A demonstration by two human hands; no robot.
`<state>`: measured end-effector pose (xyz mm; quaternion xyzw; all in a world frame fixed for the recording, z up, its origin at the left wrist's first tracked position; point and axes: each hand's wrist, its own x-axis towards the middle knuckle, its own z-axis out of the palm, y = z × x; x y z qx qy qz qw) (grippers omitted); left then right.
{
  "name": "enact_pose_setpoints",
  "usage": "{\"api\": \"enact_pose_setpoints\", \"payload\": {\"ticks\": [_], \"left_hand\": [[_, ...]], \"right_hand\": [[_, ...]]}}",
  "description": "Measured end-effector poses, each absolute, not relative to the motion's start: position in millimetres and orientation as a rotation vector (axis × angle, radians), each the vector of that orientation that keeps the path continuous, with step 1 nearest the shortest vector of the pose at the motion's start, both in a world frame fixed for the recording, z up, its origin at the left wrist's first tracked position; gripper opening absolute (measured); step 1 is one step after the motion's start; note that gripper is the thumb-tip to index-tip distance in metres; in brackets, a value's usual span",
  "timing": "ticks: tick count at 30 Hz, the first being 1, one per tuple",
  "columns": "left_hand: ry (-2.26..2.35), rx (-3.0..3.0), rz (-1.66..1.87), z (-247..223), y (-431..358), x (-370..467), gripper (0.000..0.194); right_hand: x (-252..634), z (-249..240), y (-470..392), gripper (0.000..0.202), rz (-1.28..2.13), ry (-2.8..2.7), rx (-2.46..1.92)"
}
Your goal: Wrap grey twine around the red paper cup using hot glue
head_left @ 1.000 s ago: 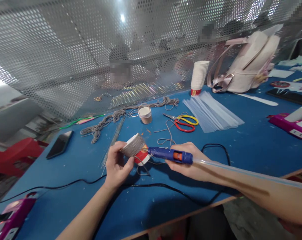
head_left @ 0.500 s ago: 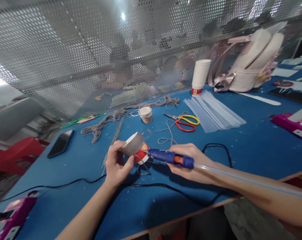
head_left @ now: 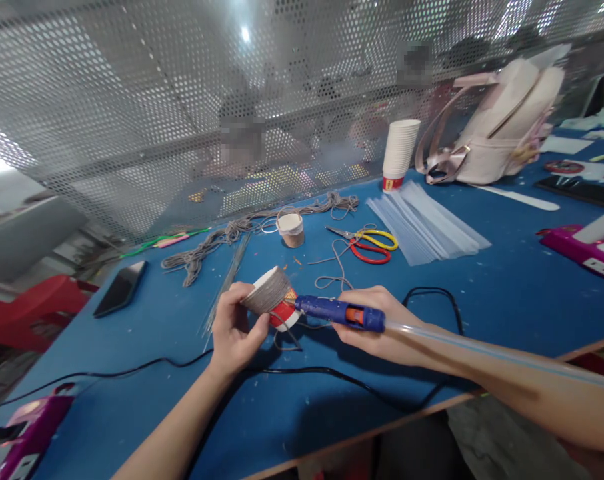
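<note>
My left hand (head_left: 237,330) is closed round a paper cup (head_left: 285,316), tilted on its side with its rim up and to the left. Grey cord (head_left: 268,293) is wound round the cup's upper part, and a loose end hangs below it. The lower part shows red with a gold print. In my right hand (head_left: 377,327) is a blue hot glue gun (head_left: 327,309), a long clear glue stick (head_left: 462,343) running out of its back. Its nozzle points left at the cup beside the cord's edge; whether it touches is too small to tell.
Scissors (head_left: 369,243), a small cord-wrapped cup (head_left: 291,231) and grey cord bundles (head_left: 187,260) lie beyond my hands. Clear plastic strips (head_left: 427,227), stacked cups (head_left: 401,155) and a backpack (head_left: 497,133) stand back right. A black cable (head_left: 322,370) crosses in front; a phone (head_left: 121,288) lies left.
The glue gun and my right hand have shifted very slightly left. My left hand still holds the cup, turned by a tiny amount.
</note>
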<state>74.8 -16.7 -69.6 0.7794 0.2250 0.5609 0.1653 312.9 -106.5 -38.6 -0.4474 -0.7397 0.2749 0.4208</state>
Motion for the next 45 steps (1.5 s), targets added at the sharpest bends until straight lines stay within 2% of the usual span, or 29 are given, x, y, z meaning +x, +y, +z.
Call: {"api": "enact_pose_setpoints", "payload": {"ticks": [7, 16, 25, 33, 45], "left_hand": [[0.598, 2.176, 1.608, -68.3, -16.4, 75.1, 0.028], [0.557, 2.238, 1.607, -68.5, -16.8, 76.6, 0.031], [0.588, 2.206, 1.619, -65.0, -17.2, 75.7, 0.027], [0.583, 2.218, 1.606, -67.6, -17.2, 75.8, 0.030], [0.574, 2.182, 1.605, -65.7, -17.5, 76.7, 0.027]], "right_hand": [[313.6, -30.6, -104.7, 0.013, 0.770, -1.773, -1.267], [310.1, -38.0, -110.1, 0.016, 0.689, -1.864, -1.133], [314.1, -29.0, -104.3, 0.014, 0.798, -1.736, -1.317], [311.9, -41.3, -106.8, 0.014, 0.737, -1.781, -1.173], [313.3, -30.2, -105.4, 0.014, 0.801, -1.753, -1.288]]}}
